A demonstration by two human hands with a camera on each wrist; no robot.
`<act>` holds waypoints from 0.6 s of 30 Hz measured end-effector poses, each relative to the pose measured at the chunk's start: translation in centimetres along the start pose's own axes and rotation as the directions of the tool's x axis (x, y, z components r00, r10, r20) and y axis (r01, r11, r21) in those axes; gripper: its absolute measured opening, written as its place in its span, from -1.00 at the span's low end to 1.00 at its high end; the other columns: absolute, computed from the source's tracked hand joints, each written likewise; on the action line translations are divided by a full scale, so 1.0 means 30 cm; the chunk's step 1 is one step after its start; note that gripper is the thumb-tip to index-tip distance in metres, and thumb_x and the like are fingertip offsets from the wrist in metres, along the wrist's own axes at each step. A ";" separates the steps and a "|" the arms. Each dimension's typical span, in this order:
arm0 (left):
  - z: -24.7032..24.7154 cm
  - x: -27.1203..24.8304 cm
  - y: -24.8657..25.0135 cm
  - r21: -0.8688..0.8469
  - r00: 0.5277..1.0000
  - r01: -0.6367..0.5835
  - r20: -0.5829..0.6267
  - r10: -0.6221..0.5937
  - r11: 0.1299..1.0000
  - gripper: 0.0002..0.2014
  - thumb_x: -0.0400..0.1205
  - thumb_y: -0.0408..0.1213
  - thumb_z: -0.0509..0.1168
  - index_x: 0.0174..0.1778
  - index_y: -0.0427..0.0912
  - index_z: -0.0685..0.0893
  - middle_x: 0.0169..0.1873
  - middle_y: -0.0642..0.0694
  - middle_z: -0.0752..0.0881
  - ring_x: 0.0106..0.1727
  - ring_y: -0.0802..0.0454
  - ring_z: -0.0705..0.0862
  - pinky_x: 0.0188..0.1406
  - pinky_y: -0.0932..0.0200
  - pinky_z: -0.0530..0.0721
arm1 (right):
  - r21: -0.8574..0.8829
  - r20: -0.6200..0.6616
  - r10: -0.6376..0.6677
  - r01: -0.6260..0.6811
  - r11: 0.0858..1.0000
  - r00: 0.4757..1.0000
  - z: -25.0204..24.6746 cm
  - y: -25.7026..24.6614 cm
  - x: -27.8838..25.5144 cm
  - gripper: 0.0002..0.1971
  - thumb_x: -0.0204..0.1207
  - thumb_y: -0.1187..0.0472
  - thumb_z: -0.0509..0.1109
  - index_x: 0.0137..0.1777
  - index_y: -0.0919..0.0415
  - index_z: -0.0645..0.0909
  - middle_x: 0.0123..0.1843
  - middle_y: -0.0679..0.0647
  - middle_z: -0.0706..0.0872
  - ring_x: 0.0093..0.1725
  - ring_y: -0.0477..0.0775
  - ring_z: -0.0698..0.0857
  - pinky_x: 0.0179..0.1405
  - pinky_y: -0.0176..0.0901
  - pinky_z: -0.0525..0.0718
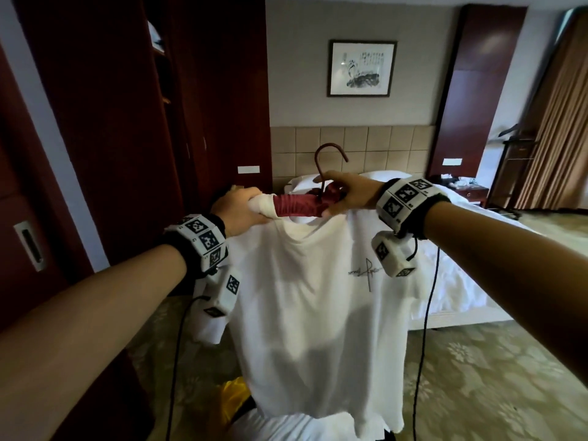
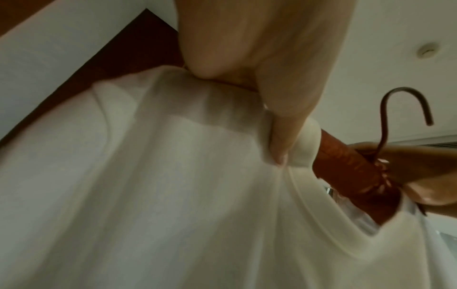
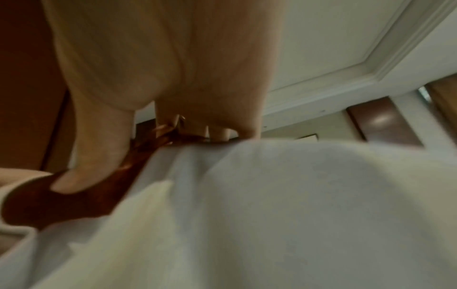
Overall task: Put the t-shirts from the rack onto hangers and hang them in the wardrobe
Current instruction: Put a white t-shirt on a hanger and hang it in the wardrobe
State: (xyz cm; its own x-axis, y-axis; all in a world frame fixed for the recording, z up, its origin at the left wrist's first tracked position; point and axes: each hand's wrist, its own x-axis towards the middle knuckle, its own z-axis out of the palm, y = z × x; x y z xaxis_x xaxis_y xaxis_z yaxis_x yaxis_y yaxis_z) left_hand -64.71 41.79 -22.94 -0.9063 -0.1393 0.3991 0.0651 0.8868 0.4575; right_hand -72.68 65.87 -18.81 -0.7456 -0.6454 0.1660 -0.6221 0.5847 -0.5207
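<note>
A white t-shirt (image 1: 311, 313) with a small dark chest print hangs in front of me on a dark red padded hanger (image 1: 299, 205) with a brown metal hook (image 1: 329, 154). My left hand (image 1: 245, 211) grips the shirt's left shoulder over the hanger arm, thumb pressing the cloth (image 2: 279, 148). My right hand (image 1: 343, 194) holds the hanger's middle by the hook base, at the collar's right side. In the right wrist view the thumb lies on the red hanger (image 3: 74, 199) above white cloth (image 3: 272, 215). The hanger (image 2: 351, 168) shows through the open collar.
Dark red wardrobe (image 1: 133, 122) stands open at left, shelves visible. A bed (image 1: 445, 281) with white linen lies behind the shirt. A clothes rack (image 1: 515, 144) and brown curtains (image 1: 560, 122) are far right. A yellow item (image 1: 235, 399) and white cloth (image 1: 286, 428) lie below.
</note>
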 end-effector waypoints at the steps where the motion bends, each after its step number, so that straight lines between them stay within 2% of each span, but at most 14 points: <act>1: -0.001 0.000 -0.001 -0.003 1.000 0.013 -0.015 -0.013 1.000 -0.56 0.36 -0.04 0.55 0.12 -0.04 0.66 0.06 -0.13 0.71 0.10 -0.15 0.66 0.06 0.04 0.62 | 0.034 -0.037 0.032 -0.030 0.999 0.999 -0.008 0.025 -0.015 -0.29 0.37 0.25 0.58 0.50 0.13 0.37 0.20 0.12 0.64 0.11 0.06 0.65 0.13 -0.18 0.61; 2: -0.003 0.000 -0.003 -0.011 0.999 0.020 -0.028 -0.020 1.000 -0.58 0.37 -0.06 0.55 0.12 -0.03 0.66 0.05 -0.11 0.72 0.08 -0.14 0.67 0.03 0.06 0.60 | 0.062 -0.090 0.069 -0.063 0.996 0.994 -0.016 0.048 -0.030 -0.32 0.42 0.21 0.53 0.52 0.11 0.35 0.24 0.15 0.63 0.12 0.06 0.64 0.14 -0.15 0.60; 4: -0.010 -0.002 -0.003 -0.036 0.999 0.017 -0.043 -0.019 0.999 -0.62 0.39 -0.11 0.54 0.10 -0.04 0.66 0.00 -0.09 0.75 0.05 -0.13 0.69 -0.01 0.08 0.59 | 0.081 -0.207 0.131 -0.116 0.990 0.970 -0.029 0.096 -0.057 -0.54 0.58 0.16 0.36 0.46 0.21 0.44 0.19 0.23 0.67 0.05 0.04 0.62 0.03 -0.28 0.54; 6: -0.013 -0.003 -0.006 -0.074 0.998 0.013 -0.053 -0.017 0.997 -0.63 0.38 -0.14 0.55 0.07 -0.04 0.67 -0.05 -0.07 0.75 0.02 -0.12 0.69 -0.03 0.08 0.58 | -0.039 -0.268 0.167 -0.183 0.982 0.949 -0.041 0.141 -0.081 -0.65 0.67 0.13 0.23 0.28 0.37 0.61 0.08 0.27 0.72 -0.01 0.05 0.63 -0.06 -0.37 0.51; 9: -0.009 -0.001 -0.005 -0.094 0.999 0.001 -0.045 -0.005 0.996 -0.63 0.37 -0.17 0.56 0.06 -0.04 0.68 -0.06 -0.06 0.75 0.00 -0.09 0.69 -0.01 0.06 0.60 | -0.118 -0.351 0.155 -0.208 0.971 0.923 -0.056 0.187 -0.101 -0.72 0.62 0.15 0.31 0.16 0.31 0.71 0.12 0.15 0.76 0.15 0.10 0.66 0.19 -0.26 0.45; 10: -0.004 0.000 -0.008 -0.093 0.999 0.003 -0.040 -0.006 0.996 -0.62 0.36 -0.17 0.57 0.07 -0.04 0.68 -0.05 -0.07 0.75 0.01 -0.09 0.68 0.02 0.05 0.61 | -0.114 -0.386 0.146 -0.204 0.972 0.911 -0.060 0.189 -0.107 -0.77 0.57 0.18 0.37 0.10 0.29 0.74 0.03 0.07 0.77 0.10 0.03 0.67 0.16 -0.28 0.44; 12: 0.008 0.002 -0.015 -0.095 0.999 0.011 -0.029 -0.014 0.995 -0.57 0.32 -0.15 0.59 0.10 0.00 0.69 0.01 -0.09 0.74 0.04 -0.09 0.68 0.07 0.04 0.63 | -0.069 -0.448 0.164 -0.216 0.974 0.879 -0.057 0.202 -0.106 -0.94 0.48 0.25 0.46 -0.18 0.19 0.75 -0.34 -0.23 0.74 -0.22 -0.28 0.65 0.01 -0.28 0.47; 13: 0.014 0.004 -0.020 -0.104 1.000 0.014 -0.019 -0.017 0.994 -0.55 0.31 -0.15 0.60 0.11 0.00 0.69 0.03 -0.10 0.73 0.06 -0.10 0.68 0.09 0.03 0.63 | -0.048 -0.468 0.177 -0.225 0.973 0.866 -0.052 0.206 -0.106 -0.86 0.45 0.27 0.47 -0.32 0.08 0.69 -0.54 -0.32 0.66 -0.39 -0.36 0.61 -0.06 -0.25 0.50; 14: 0.019 0.006 -0.023 -0.117 1.000 0.016 -0.009 -0.017 0.993 -0.56 0.32 -0.17 0.60 0.11 -0.02 0.69 0.02 -0.11 0.73 0.06 -0.10 0.68 0.09 0.04 0.63 | -0.023 -0.486 0.189 -0.229 0.973 0.853 -0.046 0.210 -0.107 -0.76 0.44 0.28 0.47 -0.40 0.00 0.60 -0.62 -0.34 0.62 -0.48 -0.37 0.59 -0.11 -0.22 0.53; 16: 0.029 0.009 -0.027 -0.151 1.000 0.012 0.008 -0.011 0.988 -0.59 0.34 -0.24 0.59 0.10 -0.09 0.70 -0.02 -0.14 0.75 0.05 -0.12 0.69 0.08 0.06 0.62 | 0.050 -0.537 0.212 -0.220 0.974 0.816 -0.050 0.212 -0.116 -0.75 0.45 0.29 0.44 -0.42 0.03 0.56 -0.60 -0.18 0.65 -0.46 -0.28 0.61 -0.14 -0.23 0.52; 18: 0.035 0.018 -0.030 -0.180 1.000 0.005 0.009 -0.003 0.984 -0.60 0.36 -0.29 0.58 0.10 -0.16 0.71 -0.03 -0.18 0.76 0.06 -0.15 0.69 0.08 0.09 0.60 | 0.089 -0.633 0.219 -0.212 0.973 0.743 -0.070 0.220 -0.138 -0.88 0.46 0.30 0.43 -0.30 0.18 0.64 -0.33 -0.02 0.71 -0.22 -0.06 0.62 -0.10 -0.28 0.46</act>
State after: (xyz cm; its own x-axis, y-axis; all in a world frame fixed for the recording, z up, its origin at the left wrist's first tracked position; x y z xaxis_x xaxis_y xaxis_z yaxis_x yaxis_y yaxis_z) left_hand -65.69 41.39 -23.97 -0.9103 -0.1379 0.3903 0.1352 0.7921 0.5953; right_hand -74.21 73.43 -21.17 -0.8413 -0.0399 0.5391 -0.4264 0.6619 -0.6165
